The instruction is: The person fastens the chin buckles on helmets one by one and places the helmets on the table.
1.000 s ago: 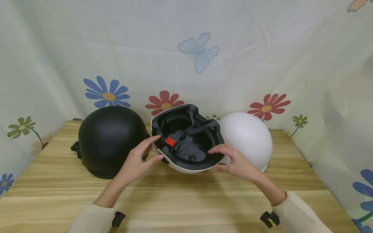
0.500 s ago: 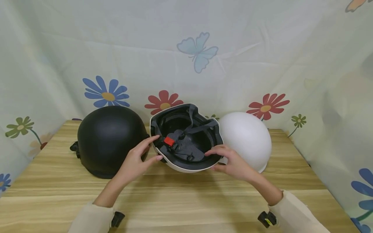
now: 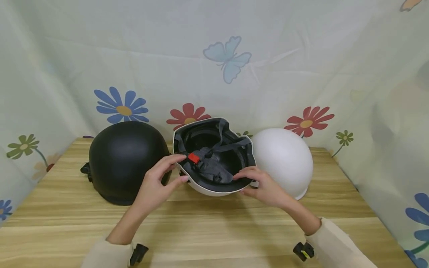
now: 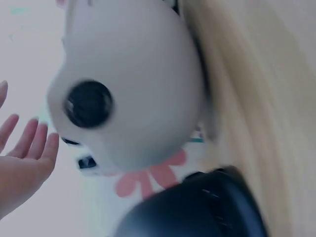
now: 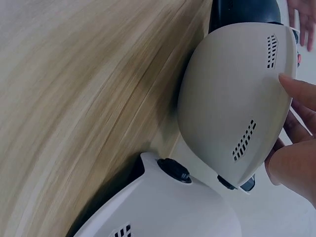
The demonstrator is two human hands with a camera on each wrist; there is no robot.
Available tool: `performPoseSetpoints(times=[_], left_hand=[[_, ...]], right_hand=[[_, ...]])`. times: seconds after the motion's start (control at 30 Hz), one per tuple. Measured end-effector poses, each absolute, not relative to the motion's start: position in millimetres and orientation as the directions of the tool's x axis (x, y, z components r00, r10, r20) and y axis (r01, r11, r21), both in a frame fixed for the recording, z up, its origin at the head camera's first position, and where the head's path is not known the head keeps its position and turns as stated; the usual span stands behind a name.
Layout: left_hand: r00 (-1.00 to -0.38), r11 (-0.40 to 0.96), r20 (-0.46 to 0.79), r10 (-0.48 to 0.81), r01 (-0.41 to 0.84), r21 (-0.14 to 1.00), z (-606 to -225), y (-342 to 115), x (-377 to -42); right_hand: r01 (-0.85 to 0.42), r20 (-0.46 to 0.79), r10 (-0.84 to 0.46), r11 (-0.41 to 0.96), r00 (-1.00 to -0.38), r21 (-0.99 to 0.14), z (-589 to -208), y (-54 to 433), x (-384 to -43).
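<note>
In the head view an off-white helmet [image 3: 214,192] is tilted with its black lined inside toward me. Dark straps cross it, with a red buckle [image 3: 193,158] at its left side. My right hand [image 3: 264,188] grips the lower right rim, thumb outside and fingers within. The thumb lies on the vented shell in the right wrist view. My left hand [image 3: 157,182] is at the left rim, its index fingertip near the buckle and thumb beside the shell. In the left wrist view its fingers [image 4: 37,140] are extended, tips close to the rim. A round black knob [image 4: 89,103] shows on the shell.
A black helmet [image 3: 127,163] stands dome up on the wooden table [image 3: 201,238] to the left. To the right, partly behind my right hand, is a white helmet [image 3: 283,160]. Behind them hangs a curtain [image 3: 151,56] printed with flowers and a butterfly.
The off-white helmet has tipped slightly, its lower rim a little higher and the buckle shifted up and left. My right hand has moved slightly left with the rim.
</note>
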State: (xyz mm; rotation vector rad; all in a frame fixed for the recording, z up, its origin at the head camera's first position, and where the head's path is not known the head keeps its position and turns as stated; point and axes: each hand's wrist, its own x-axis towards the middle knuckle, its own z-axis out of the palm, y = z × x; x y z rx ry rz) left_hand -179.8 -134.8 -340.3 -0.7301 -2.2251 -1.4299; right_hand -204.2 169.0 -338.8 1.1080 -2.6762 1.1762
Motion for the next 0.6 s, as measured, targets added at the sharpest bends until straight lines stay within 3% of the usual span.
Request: performPoseSetpoints(times=[0.4,0.6], left_hand=[[-0.739,0.420,0.432,0.516,0.658,0.624,-322.4,-93.3,-176.3],[-0.734,0.451,0.357,0.578,0.652,0.609,-324.8,-85.7,-179.2]], right_hand=[[-0.631,0.314,-0.594,0.454,-0.741,-0.629,-341.9,166.8,-206.3],[-0.646,0.354,-0.570,0.462,-0.741,-0.607,-342.9,173.1,-209.4]])
